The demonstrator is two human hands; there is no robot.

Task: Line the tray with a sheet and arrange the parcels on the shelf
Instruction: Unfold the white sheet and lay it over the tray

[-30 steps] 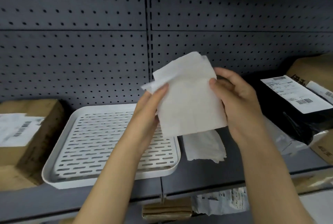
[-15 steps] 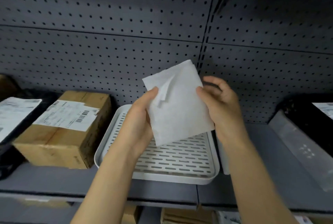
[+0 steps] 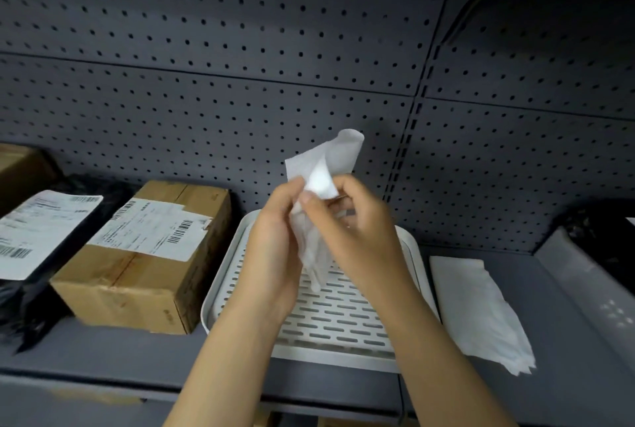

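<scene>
Hovering above the white slotted tray (image 3: 343, 323), a thin white sheet (image 3: 326, 165) is pinched between both hands — the left hand (image 3: 275, 237) and the right hand (image 3: 357, 234) are brought close together, fingers (image 3: 295, 186) closed on the sheet's middle. The upper part of the sheet is folded over and stands up above the fingertips, while the lower part hangs crumpled between the palms, just over the tray floor. The tray is set flat on the grey shelf (image 3: 137, 351), unlined. Just beside it on the left a cardboard parcel (image 3: 144, 255) with a white barcode label is seen, and further left a black-wrapped parcel (image 3: 37, 255) with its own label. To the right of the tray a small stack of white sheets (image 3: 477, 310) is laid on the shelf, and at the far right edge another dark parcel (image 3: 598, 237) is partly shown. A perforated grey back panel (image 3: 240, 66) is seen behind everything.
</scene>
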